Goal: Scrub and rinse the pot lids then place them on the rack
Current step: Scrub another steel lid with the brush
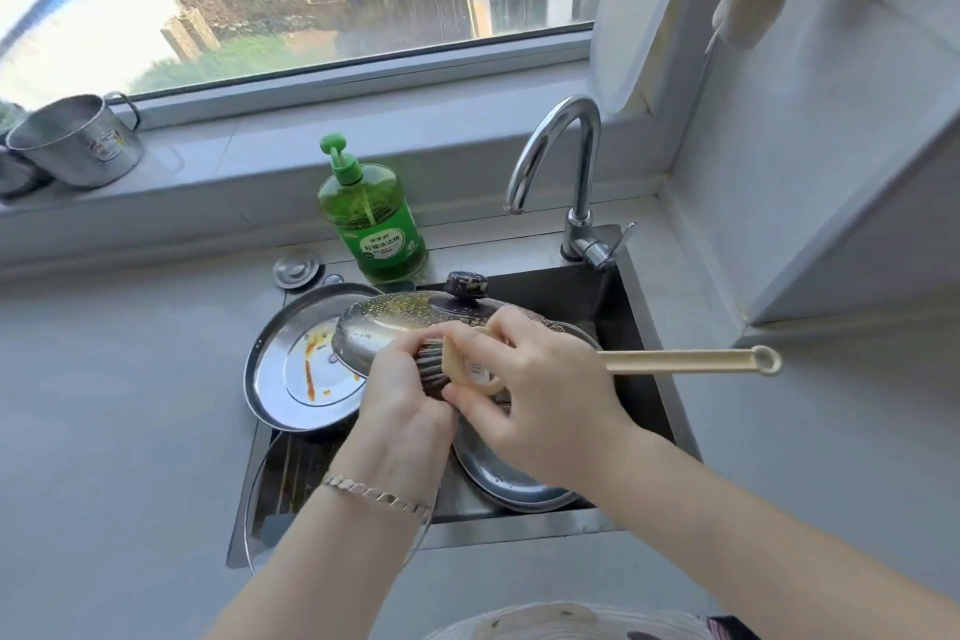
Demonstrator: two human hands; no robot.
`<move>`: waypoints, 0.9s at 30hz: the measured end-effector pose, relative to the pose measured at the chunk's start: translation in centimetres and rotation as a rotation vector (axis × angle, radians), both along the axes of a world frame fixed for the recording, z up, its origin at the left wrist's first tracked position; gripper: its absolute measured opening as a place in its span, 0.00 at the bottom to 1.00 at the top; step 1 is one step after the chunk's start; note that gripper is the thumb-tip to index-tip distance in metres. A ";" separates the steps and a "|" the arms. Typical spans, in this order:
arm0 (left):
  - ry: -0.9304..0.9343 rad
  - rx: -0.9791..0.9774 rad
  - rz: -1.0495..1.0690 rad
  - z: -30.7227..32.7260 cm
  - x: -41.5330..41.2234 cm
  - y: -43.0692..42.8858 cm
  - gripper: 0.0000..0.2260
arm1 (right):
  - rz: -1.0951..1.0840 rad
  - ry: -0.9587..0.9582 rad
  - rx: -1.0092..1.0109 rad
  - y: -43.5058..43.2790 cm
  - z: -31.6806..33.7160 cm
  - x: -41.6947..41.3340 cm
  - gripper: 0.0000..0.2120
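Over the dark sink (636, 322) a steel pot lid (395, 314) with a black knob is held tilted, its dome speckled with grease. My left hand (402, 390) grips its near edge. My right hand (535, 395) holds the head of a beige long-handled brush (691, 362), bristles against the lid. A second steel lid (291, 369) with orange stains lies upside down on the sink's left rim. A third steel lid (504, 478) rests in the sink under my hands. A glass lid (270, 478) leans at the sink's front left.
A green dish soap bottle (371, 218) stands behind the sink beside a chrome faucet (566, 172). A sink strainer plug (297, 267) lies on the counter. A metal mug (72, 140) sits on the window sill at left. Grey counter surrounds the sink.
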State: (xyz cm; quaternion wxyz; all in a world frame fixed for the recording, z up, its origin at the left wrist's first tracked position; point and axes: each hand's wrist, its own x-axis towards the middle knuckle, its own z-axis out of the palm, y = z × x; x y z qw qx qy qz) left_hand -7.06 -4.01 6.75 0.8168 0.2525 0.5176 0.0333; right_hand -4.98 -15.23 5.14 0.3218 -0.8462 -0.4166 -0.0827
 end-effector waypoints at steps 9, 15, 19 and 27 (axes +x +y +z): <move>-0.114 0.010 0.149 1.3 -0.9 0.9 0.10 | -0.266 0.389 0.000 -4.9 -2.7 2.5 0.14; -0.199 0.001 0.089 0.6 -1.3 1.4 0.09 | -0.298 0.359 -0.003 -4.5 -2.2 3.5 0.18; -0.191 0.022 0.011 -0.1 -1.5 1.1 0.10 | -0.307 0.243 -0.054 -4.7 -2.5 3.7 0.17; -0.160 0.102 -0.095 0.4 -2.0 0.3 0.10 | -0.409 0.564 -0.128 -5.8 -2.7 7.2 0.10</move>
